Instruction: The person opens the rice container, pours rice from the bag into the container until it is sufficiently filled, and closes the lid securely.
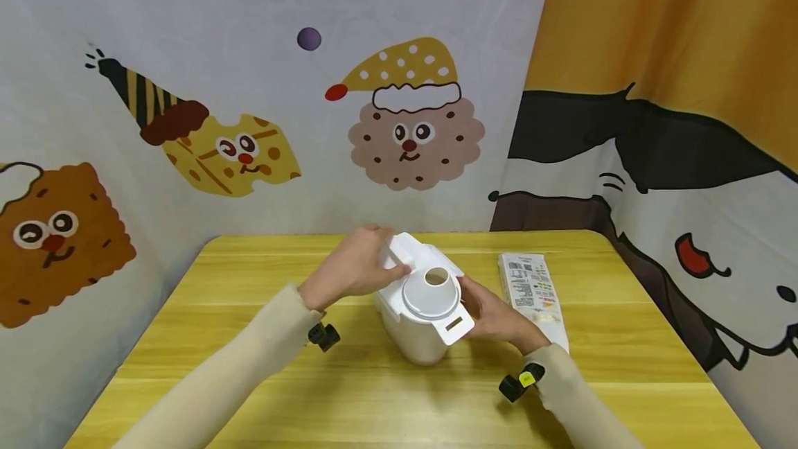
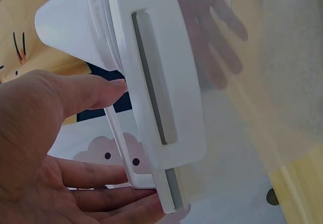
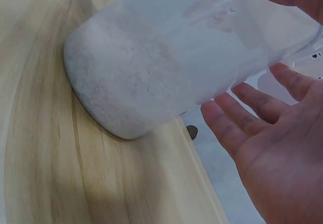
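Note:
A translucent white storage container (image 1: 414, 338) stands near the middle of the table. Pale grain-like contents (image 3: 126, 77) fill its lower part in the right wrist view. On top is a white lid (image 1: 402, 248) with a round conical cap (image 1: 430, 300) and a slotted latch (image 1: 455, 325) at the side. My left hand (image 1: 352, 265) holds the lid's far left edge, thumb on top and fingers around a thin white handle (image 2: 120, 143). With thumb and fingers on opposite sides, my right hand (image 1: 495, 314) grips the container's body. Its fingertips show through the wall in the left wrist view.
A white printed carton (image 1: 533, 293) lies to the right, just beyond my right hand. The wooden table (image 1: 249, 366) ends at a curtain (image 1: 249, 33) with cartoon figures behind and at both sides. Dark cameras sit on both wrists.

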### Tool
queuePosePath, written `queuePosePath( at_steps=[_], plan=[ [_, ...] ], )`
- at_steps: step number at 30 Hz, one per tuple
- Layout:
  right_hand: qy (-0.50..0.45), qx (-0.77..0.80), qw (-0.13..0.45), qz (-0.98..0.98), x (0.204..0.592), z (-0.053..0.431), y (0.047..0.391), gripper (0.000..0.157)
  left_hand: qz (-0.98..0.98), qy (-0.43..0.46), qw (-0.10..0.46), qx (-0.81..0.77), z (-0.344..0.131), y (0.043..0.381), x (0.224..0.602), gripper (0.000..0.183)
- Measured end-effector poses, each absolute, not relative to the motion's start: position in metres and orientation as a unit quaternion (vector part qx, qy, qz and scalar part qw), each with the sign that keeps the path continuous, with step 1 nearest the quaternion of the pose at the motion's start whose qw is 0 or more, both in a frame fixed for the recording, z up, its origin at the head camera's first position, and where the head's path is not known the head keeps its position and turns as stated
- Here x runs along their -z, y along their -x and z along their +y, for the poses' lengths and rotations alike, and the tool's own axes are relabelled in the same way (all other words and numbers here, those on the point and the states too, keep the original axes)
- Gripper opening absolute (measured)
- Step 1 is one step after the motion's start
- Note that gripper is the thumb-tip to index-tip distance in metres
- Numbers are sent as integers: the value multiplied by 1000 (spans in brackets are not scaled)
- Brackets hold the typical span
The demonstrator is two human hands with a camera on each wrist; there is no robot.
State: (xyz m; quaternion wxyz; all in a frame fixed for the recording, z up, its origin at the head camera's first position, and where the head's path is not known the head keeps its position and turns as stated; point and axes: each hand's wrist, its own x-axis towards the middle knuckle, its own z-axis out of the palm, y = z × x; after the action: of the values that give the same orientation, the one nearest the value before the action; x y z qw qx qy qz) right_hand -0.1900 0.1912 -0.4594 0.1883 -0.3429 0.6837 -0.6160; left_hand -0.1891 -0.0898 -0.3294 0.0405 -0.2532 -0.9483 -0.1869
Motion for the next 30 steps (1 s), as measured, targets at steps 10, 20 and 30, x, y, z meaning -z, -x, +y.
queuePosePath(
  at_steps=[10,20,30],
  plan=[
    [340,597,118,717,462,185,181,108,-938,270,5,217,-91,199,332,69],
    [288,550,31,783,468,169,166,115,-913,326,-12,246,-93,210,332,71],
    [330,557,80,758,464,176,172,120,-924,284,-11,256,-97,199,334,72]
  ],
)
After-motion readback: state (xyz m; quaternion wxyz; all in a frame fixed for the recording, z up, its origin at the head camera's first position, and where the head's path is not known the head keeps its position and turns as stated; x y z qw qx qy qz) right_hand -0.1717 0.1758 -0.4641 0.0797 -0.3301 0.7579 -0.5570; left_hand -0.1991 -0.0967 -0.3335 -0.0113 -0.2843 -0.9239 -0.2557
